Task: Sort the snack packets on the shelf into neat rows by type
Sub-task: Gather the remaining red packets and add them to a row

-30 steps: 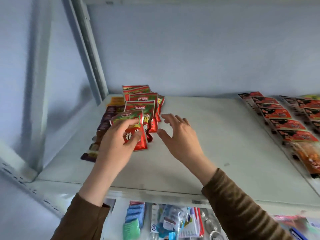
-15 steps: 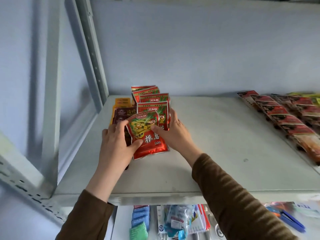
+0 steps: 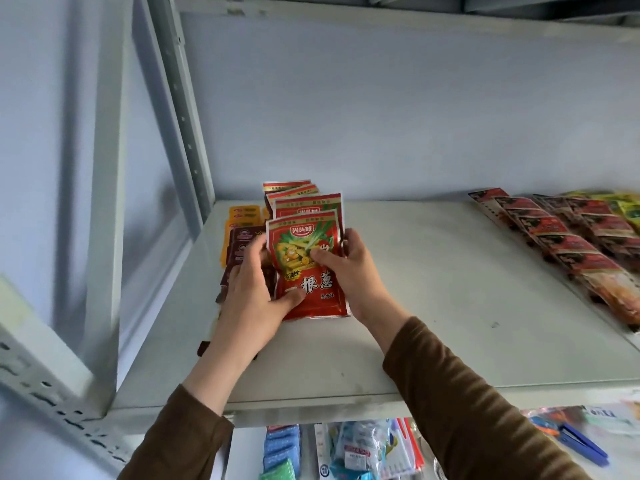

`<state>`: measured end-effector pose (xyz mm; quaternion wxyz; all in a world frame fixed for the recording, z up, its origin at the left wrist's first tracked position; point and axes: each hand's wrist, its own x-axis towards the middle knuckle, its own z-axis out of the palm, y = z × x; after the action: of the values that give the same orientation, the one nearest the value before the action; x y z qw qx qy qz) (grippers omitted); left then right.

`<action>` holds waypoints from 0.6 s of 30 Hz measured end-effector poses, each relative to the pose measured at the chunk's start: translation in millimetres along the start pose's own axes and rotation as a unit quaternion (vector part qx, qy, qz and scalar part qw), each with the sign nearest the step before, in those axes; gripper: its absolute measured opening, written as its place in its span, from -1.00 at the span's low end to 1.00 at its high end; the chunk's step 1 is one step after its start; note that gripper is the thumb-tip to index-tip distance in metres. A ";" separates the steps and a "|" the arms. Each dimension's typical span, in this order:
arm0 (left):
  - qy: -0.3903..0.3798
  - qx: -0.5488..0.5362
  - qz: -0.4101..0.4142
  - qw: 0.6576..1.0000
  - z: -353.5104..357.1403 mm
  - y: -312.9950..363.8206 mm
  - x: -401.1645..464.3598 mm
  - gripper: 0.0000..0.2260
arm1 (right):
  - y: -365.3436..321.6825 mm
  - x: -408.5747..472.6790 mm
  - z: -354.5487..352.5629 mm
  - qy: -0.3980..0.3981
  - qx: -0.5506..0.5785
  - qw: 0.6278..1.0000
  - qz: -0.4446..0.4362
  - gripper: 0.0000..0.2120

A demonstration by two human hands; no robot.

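A red snack packet (image 3: 311, 289) with yellow sticks and large characters printed on it is held between both hands at the front of a row of like red packets (image 3: 306, 202). My left hand (image 3: 252, 299) grips its left edge, thumb on its lower front. My right hand (image 3: 353, 271) holds its right edge, thumb on the picture. Left of this row lie dark brown packets (image 3: 244, 240) and orange packets (image 3: 244, 213), partly hidden by my left hand.
The grey metal shelf (image 3: 433, 306) has bare surface in the middle. Rows of dark red packets (image 3: 554, 237) and green-yellow ones (image 3: 627, 206) run along the right. An upright post (image 3: 183, 109) stands at the back left. Sponges and small goods (image 3: 346, 452) lie below.
My right hand came in from open beside the stack and took the packet's right edge. Both hands turned the packet upright and squared it with the row.
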<state>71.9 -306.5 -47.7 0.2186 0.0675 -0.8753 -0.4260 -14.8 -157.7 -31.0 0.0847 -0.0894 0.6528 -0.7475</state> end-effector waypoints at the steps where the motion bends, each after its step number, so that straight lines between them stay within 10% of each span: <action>1: -0.005 -0.087 -0.020 0.996 -3.2 4.9 0.6 -0.07 | -3.3 -1.2 -2.2 -0.015 0.040 0.999 -0.014 -0.58; 4: -0.033 -0.337 -0.094 0.936 -11.7 16.0 9.9 -0.15 | -12.5 -4.7 -3.2 -0.100 0.144 0.984 -0.041 -0.58; 10: -0.051 -0.422 -0.173 0.888 -12.6 17.2 22.6 -0.55 | -16.9 5.0 6.5 -0.077 0.056 0.993 -0.072 -0.63; 14: -0.006 -0.441 -0.203 0.874 -14.4 3.8 24.5 -0.50 | -20.7 36.2 -26.4 0.116 -0.265 0.949 -0.121 -0.61; 18: -0.009 -0.439 -0.207 0.874 -11.5 4.2 23.5 -0.48 | -9.6 56.9 -31.4 0.095 -0.417 0.902 -0.057 -0.54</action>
<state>56.1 -319.3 -30.6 0.1250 0.1409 -0.5664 -0.8023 -77.7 -140.1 -24.4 -0.0657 -0.0821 0.9034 -0.4157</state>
